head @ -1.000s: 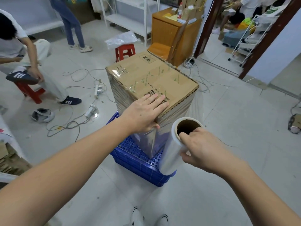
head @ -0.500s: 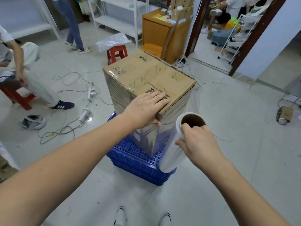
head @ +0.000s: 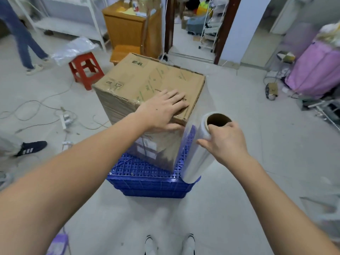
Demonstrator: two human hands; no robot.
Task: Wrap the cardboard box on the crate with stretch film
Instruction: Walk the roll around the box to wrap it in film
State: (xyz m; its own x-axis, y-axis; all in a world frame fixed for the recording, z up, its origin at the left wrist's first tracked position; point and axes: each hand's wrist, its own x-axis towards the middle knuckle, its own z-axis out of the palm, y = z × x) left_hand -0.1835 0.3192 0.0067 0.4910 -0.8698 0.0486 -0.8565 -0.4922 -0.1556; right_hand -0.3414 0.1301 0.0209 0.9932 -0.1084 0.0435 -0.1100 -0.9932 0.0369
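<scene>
A brown cardboard box [head: 147, 80] stands on an upturned blue plastic crate [head: 147, 181] in the middle of the floor. Clear film covers the box's sides. My left hand [head: 163, 109] lies flat, fingers spread, on the near right corner of the box top. My right hand [head: 226, 142] grips the upper end of a roll of stretch film [head: 196, 157], held upright just right of the box's near corner. A sheet of film runs from the roll along the box's right side.
A red stool [head: 85, 69] stands behind the box on the left, a wooden cabinet [head: 132, 28] behind it. Cables and a power strip [head: 63, 120] lie on the floor at left. People's legs are at the far left. Purple bags [head: 316, 69] sit at right.
My view has swung to the right around the box, so its right side now faces me more. The roll has moved with my right hand toward the right side, and my left hand stays on the top.
</scene>
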